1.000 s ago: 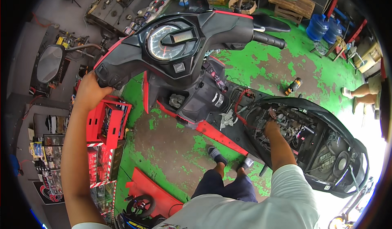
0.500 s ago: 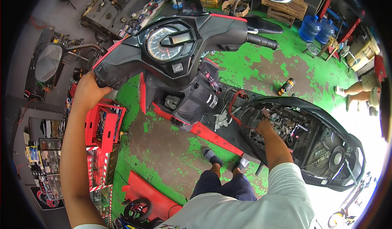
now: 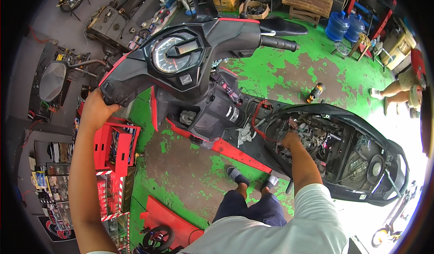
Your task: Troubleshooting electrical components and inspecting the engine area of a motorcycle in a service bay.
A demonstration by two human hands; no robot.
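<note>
Nothing has shifted on the scooter (image 3: pixel 253 113): the left hand (image 3: pixel 97 107) stays closed round its left handlebar grip (image 3: pixel 113 101), while the right hand (image 3: pixel 291 141) keeps reaching into the open engine bay (image 3: pixel 334 145) behind the footboard, its grasp hidden, so the work inside looks ongoing.

Tool cart (image 3: pixel 115 147) left of scooter (image 3: pixel 217 95)

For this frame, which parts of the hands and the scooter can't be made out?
- Head view: the left hand covers the left handlebar grip, so the grip is hidden.
- Right hand: its fingertips vanish among the parts in the open engine bay; what they touch is too small to tell.
- The scooter's rear washes out in glare.
</note>
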